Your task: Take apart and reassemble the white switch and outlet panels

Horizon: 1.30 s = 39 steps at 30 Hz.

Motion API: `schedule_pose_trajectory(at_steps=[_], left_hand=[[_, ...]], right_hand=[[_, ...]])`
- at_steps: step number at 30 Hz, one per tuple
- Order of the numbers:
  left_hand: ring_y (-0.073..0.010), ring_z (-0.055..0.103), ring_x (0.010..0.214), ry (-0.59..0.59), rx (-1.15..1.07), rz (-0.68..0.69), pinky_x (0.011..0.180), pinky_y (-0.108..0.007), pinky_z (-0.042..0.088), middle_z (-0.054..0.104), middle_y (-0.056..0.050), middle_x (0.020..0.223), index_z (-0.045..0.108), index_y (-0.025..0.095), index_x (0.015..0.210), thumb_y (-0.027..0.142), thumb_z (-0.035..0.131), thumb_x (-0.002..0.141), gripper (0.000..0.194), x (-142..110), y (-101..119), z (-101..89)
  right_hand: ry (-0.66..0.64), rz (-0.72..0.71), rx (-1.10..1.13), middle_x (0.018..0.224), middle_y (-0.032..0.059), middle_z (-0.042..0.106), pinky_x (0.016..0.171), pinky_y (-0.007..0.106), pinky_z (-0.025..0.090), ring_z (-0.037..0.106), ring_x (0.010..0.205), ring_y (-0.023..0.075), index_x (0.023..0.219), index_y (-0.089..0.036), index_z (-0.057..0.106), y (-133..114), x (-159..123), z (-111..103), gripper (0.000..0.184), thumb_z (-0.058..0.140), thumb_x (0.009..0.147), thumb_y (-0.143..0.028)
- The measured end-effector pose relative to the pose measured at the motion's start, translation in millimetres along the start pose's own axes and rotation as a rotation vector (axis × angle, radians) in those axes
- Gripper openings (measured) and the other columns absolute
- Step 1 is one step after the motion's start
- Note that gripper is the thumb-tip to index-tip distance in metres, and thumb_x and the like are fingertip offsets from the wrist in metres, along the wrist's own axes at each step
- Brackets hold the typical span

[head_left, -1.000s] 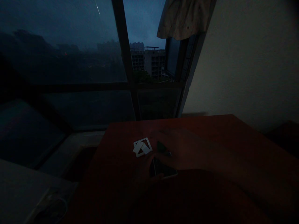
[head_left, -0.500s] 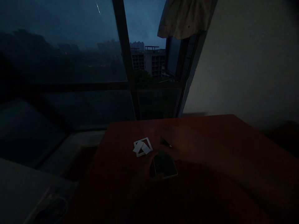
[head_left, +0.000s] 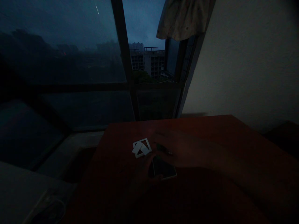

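The scene is very dark. My left hand (head_left: 146,175) is closed around the left side of a dark square panel (head_left: 165,169) with a pale edge, thumb over its near side. Just above the panel's far edge, my right hand (head_left: 179,149) is closed on a small green-handled tool (head_left: 163,148) with a shiny metal end; its kind is too dim to tell. The right hand's fingers partly hide the panel's upper right. Left of the right hand, a white square frame (head_left: 135,145) lies on the table with two white rectangular plates (head_left: 144,150) across it.
All this is on a reddish-brown table (head_left: 210,127). Behind it stand large windows with dark frames (head_left: 130,84), and a pale wall (head_left: 238,68) rises at the right. A curtain (head_left: 184,18) hangs at the top. Something with a looped cable (head_left: 62,203) lies at the lower left.
My right hand and the green-handled tool moved up and away from the panel, then came back down over its far edge. My left hand and the panel stay nearly still.
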<state>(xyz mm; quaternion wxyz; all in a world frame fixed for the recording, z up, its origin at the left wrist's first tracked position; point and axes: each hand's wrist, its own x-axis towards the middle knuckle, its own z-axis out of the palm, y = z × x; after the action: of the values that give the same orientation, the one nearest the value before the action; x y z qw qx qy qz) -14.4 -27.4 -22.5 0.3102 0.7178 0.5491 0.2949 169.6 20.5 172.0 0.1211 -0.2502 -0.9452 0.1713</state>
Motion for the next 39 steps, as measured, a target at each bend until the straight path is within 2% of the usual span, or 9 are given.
schedule_pose_trajectory(at_steps=[4,8,10,14,20,24,30,35,39], left_hand=[[-0.0365,0.047,0.123,-0.002,-0.001,0.001,0.100,-0.050,0.039,0.053,-0.013,0.133,0.049,0.025,0.131,0.039,0.071,0.071,0.066,0.8,-0.1,0.1],[-0.0361,0.049,0.120,-0.003,0.002,0.000,0.099,-0.049,0.040,0.054,-0.012,0.132,0.050,0.025,0.131,0.040,0.071,0.071,0.065,0.8,1.5,-1.0],[-0.0363,0.048,0.122,-0.001,0.001,0.005,0.101,-0.049,0.039,0.053,-0.012,0.133,0.048,0.026,0.132,0.040,0.071,0.071,0.067,1.2,2.8,-1.9],[-0.0368,0.046,0.124,-0.006,-0.004,0.024,0.102,-0.049,0.038,0.052,-0.013,0.134,0.047,0.025,0.133,0.042,0.072,0.070,0.070,2.3,4.1,-2.7],[-0.0375,0.048,0.122,-0.003,-0.009,0.022,0.100,-0.051,0.039,0.053,-0.014,0.133,0.048,0.024,0.133,0.042,0.069,0.074,0.065,0.0,3.0,-1.7],[-0.0356,0.046,0.125,-0.011,-0.024,0.032,0.101,-0.048,0.039,0.050,-0.013,0.137,0.044,0.026,0.136,0.040,0.070,0.074,0.069,-0.2,2.8,-1.3],[-0.0321,0.041,0.130,-0.022,-0.034,0.055,0.107,-0.047,0.034,0.043,-0.012,0.143,0.041,0.024,0.138,0.034,0.070,0.075,0.070,0.0,-2.8,-2.2],[-0.0296,0.038,0.131,-0.080,-0.055,0.030,0.108,-0.047,0.033,0.041,-0.011,0.144,0.038,0.023,0.140,0.030,0.071,0.075,0.073,-1.5,-5.4,-4.7],[-0.0284,0.037,0.132,-0.040,-0.019,0.008,0.108,-0.045,0.034,0.039,-0.010,0.144,0.038,0.024,0.139,0.028,0.066,0.079,0.066,-3.5,-2.1,-10.4]], right_hand=[[0.014,-0.053,0.006,0.111,0.0098,0.058,0.074,0.030,0.045,0.056,0.094,0.0192,0.110,-0.017,0.055,1.1,-2.5,-0.1,0.033,0.061,0.077,-0.013],[0.035,0.014,-0.073,0.103,0.0090,0.061,0.069,0.029,0.043,0.058,0.085,0.0182,0.104,-0.016,0.057,2.9,1.2,2.7,0.022,0.054,0.089,-0.032],[0.044,0.030,-0.092,0.099,0.0085,0.062,0.068,0.029,0.043,0.058,0.083,0.0179,0.104,-0.015,0.057,1.9,2.8,3.0,0.019,0.049,0.092,-0.028],[0.049,0.025,-0.074,0.107,0.0102,0.062,0.068,0.029,0.043,0.060,0.090,0.0196,0.118,-0.016,0.051,-3.7,0.6,-0.4,0.034,0.053,0.084,-0.017],[0.080,0.098,-0.157,0.096,0.0096,0.066,0.063,0.029,0.040,0.061,0.081,0.0199,0.108,-0.016,0.058,-0.5,2.7,4.8,0.028,0.054,0.088,-0.034],[0.064,0.072,-0.059,0.095,0.0071,0.066,0.066,0.028,0.041,0.060,0.081,0.0172,0.100,-0.016,0.059,2.0,3.1,3.5,0.017,0.055,0.084,-0.018],[0.018,0.025,0.212,0.102,0.0048,0.064,0.081,0.029,0.045,0.059,0.093,0.0162,0.102,-0.018,0.059,5.6,-14.1,-8.8,0.032,0.058,0.074,-0.004],[0.254,0.182,0.530,0.102,0.0032,0.064,0.082,0.031,0.048,0.061,0.093,0.0171,0.108,-0.023,0.057,38.6,-45.8,9.7,0.028,0.057,0.081,-0.015],[0.717,0.417,0.751,0.097,0.0028,0.061,0.076,0.031,0.050,0.059,0.089,0.0196,0.105,-0.026,0.059,75.9,-76.6,51.6,0.023,0.061,0.082,-0.031]])
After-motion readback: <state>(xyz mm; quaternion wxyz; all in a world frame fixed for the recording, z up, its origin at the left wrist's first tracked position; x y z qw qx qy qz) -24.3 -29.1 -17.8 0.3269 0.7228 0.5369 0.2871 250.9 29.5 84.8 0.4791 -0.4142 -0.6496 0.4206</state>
